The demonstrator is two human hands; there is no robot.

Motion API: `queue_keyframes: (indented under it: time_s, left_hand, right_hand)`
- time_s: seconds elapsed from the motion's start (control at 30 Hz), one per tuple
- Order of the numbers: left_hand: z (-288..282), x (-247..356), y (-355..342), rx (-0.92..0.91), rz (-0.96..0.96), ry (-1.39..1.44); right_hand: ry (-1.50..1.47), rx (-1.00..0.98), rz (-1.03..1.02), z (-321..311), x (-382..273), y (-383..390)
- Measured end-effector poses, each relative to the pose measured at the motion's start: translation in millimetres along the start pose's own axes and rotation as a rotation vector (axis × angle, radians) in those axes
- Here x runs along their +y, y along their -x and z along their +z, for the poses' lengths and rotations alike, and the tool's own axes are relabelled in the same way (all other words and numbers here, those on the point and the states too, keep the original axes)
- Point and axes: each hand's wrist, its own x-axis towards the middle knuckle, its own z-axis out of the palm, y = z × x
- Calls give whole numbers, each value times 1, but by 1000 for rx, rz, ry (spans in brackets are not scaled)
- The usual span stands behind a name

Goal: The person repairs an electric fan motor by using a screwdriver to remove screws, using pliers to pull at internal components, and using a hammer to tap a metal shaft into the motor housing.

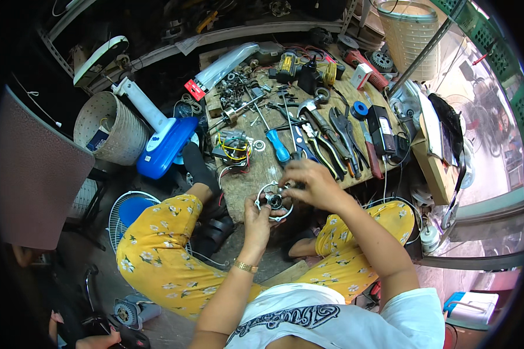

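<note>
The left hand (257, 218) is gripping a round silver metal motor bracket with a central bearing (273, 201), held above the near edge of the cluttered wooden tabletop (256, 168); the right hand (311, 183) is pinching at its rim. A slip is likely to drop a small part (between the knees), where the floor clutter would hide it.

Low wooden workbench (261, 174) crowded — blue-handled screwdriver (278, 146) near its front edge, row of pliers (332, 139) along the right half, black box (382, 127) by the right edge, blue tape roll (361, 109) just behind it. Yellow power tool (286, 65) at the back edge, loose small metal parts (234, 88) back left. Off the bench's left side — blue-and-white fan base (163, 145), perforated white bin (109, 129), fan grille (125, 212) on the floor. Woven basket (412, 32) past the back right corner.
</note>
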Motion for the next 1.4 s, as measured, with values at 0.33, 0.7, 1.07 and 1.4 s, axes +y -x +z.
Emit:
queue_keyframes:
  time_s: [0.33,0.7,1.07,1.4]
  left_hand:
    - [8,-3,-4,-41,53,-55]
    - [12,-2,-4,3,87,-96]
    - [8,-8,-5,-43,66,-51]
    - [11,-1,-1,4,42,-157]
  right_hand:
    - [73,11,90,24,-4,23]
    - [-12,162,187,27,-4,26]
    - [88,188,342,39,-5,31]
    - [-49,131,406,45,4,27]
